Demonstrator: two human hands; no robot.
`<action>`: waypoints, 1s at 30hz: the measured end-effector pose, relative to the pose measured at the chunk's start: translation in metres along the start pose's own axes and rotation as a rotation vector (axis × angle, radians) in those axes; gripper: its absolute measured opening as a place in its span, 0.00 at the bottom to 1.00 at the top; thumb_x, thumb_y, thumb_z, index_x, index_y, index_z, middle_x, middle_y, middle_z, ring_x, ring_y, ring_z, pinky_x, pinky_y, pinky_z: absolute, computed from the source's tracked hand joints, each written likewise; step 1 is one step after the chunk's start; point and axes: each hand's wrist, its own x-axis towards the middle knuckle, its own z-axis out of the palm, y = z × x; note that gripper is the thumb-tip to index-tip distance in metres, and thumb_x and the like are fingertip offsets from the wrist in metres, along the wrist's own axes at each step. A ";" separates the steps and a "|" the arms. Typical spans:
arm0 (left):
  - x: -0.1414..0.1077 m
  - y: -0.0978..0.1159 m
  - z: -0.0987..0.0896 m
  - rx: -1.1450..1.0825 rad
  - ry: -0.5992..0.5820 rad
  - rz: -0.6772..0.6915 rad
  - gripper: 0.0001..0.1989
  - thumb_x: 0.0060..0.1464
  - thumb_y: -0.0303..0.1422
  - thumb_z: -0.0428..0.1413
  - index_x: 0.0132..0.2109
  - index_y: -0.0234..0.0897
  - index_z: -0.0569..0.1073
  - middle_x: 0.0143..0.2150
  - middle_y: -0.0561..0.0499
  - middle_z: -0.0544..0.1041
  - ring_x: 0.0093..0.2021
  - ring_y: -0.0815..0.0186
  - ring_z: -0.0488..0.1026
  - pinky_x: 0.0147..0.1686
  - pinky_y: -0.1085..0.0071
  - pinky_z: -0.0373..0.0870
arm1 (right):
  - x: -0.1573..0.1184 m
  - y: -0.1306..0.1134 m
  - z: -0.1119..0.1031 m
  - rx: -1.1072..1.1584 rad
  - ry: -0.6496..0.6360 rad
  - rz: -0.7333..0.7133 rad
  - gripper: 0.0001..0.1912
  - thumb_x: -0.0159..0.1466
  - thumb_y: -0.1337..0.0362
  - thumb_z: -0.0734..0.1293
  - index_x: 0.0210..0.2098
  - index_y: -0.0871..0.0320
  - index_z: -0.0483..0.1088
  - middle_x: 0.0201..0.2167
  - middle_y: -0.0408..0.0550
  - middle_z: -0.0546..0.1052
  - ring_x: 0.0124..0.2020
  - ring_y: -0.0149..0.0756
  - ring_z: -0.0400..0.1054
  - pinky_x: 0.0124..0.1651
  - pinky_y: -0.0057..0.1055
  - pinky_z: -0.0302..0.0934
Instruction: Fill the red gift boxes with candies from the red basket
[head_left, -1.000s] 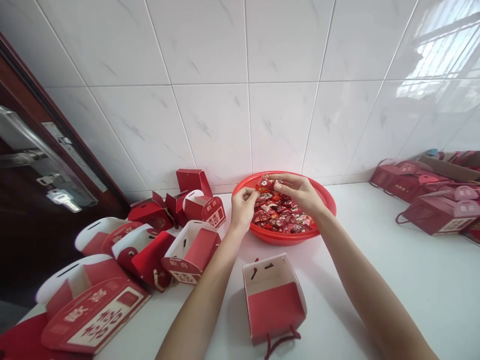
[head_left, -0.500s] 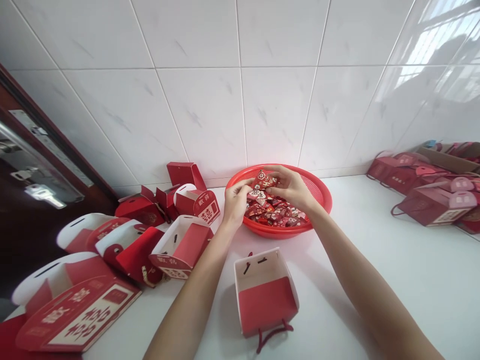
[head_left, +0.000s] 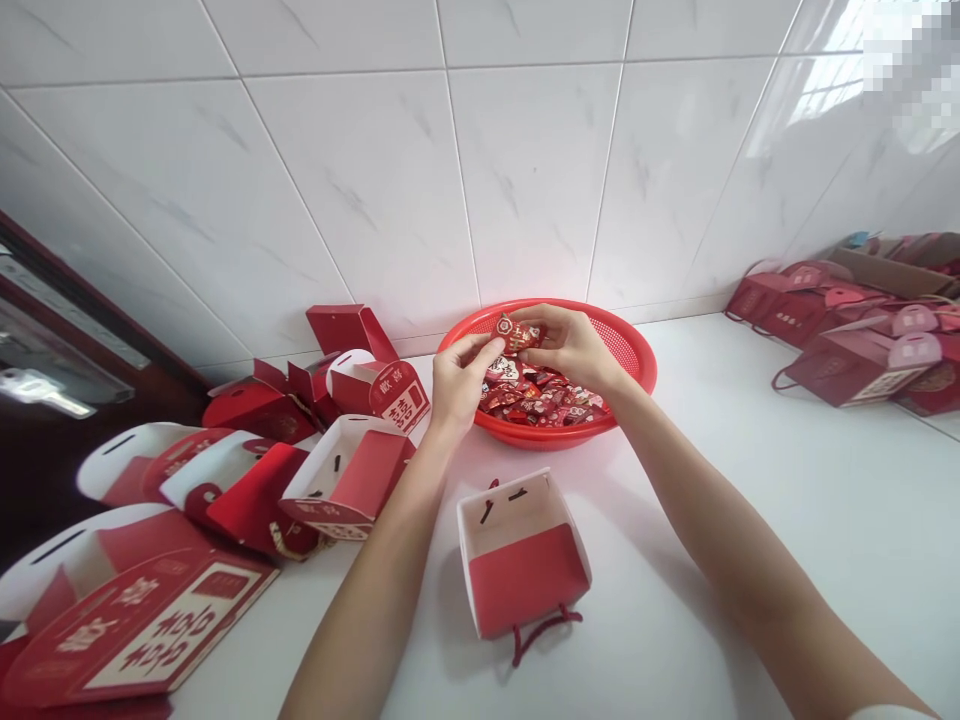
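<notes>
Over the red plastic basket [head_left: 641, 372], both hands are raised close together. My right hand [head_left: 574, 345] has its thumb and fingers closed on a red wrapped candy [head_left: 519, 334] with gold and white print. At the left end of that candy, my left hand [head_left: 463, 375] pinches with thumb and fingertips; the exact contact is partly hidden. Several more wrapped candies [head_left: 547, 397] lie heaped in the basket beneath the hands. Between my forearms, nearer to me, stands an opened red gift box [head_left: 529, 580] with a pale inside and a dark red cord handle.
On the left, several opened red gift boxes [head_left: 360, 465] stand in a cluster, beside a dark door [head_left: 67, 370] with a metal lock. Folded red boxes [head_left: 847, 345] and a cardboard carton [head_left: 874, 268] sit at the far right. A white tiled wall [head_left: 532, 180] rises behind.
The view has tilted down and shifted slightly, so everything sits higher in the picture. The candy between my hands is lifted a little and shows more plainly; the front box stays put.
</notes>
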 end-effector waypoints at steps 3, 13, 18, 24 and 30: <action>0.001 -0.001 -0.001 -0.005 0.010 0.009 0.10 0.41 0.37 0.71 0.31 0.37 0.83 0.30 0.51 0.81 0.32 0.65 0.76 0.34 0.72 0.70 | -0.001 -0.004 0.000 -0.018 0.043 0.022 0.21 0.53 0.67 0.74 0.47 0.59 0.76 0.47 0.52 0.80 0.47 0.45 0.75 0.48 0.44 0.73; 0.003 -0.005 -0.005 -0.004 0.017 0.019 0.11 0.43 0.40 0.69 0.31 0.38 0.83 0.28 0.53 0.78 0.31 0.65 0.74 0.34 0.72 0.70 | -0.004 -0.007 -0.002 0.064 0.012 0.147 0.24 0.54 0.59 0.78 0.48 0.57 0.73 0.29 0.44 0.79 0.34 0.41 0.77 0.41 0.42 0.73; 0.000 0.002 -0.003 0.005 0.014 0.012 0.12 0.43 0.42 0.70 0.31 0.37 0.83 0.31 0.51 0.81 0.33 0.64 0.75 0.35 0.71 0.70 | -0.004 -0.008 -0.007 0.148 -0.079 0.186 0.26 0.52 0.62 0.78 0.50 0.58 0.74 0.27 0.42 0.79 0.31 0.38 0.76 0.38 0.37 0.72; -0.003 0.007 -0.002 0.055 -0.007 0.041 0.12 0.43 0.42 0.70 0.31 0.38 0.84 0.32 0.50 0.82 0.36 0.62 0.74 0.37 0.71 0.70 | -0.005 -0.011 -0.010 0.134 -0.092 0.244 0.26 0.52 0.62 0.79 0.49 0.57 0.74 0.27 0.41 0.78 0.29 0.36 0.74 0.35 0.34 0.70; -0.004 0.006 -0.003 0.094 -0.058 0.051 0.13 0.45 0.42 0.70 0.32 0.37 0.84 0.30 0.50 0.81 0.34 0.63 0.75 0.37 0.71 0.70 | -0.007 -0.008 -0.006 0.014 -0.070 0.305 0.21 0.60 0.49 0.75 0.46 0.56 0.75 0.35 0.47 0.79 0.34 0.36 0.74 0.38 0.35 0.71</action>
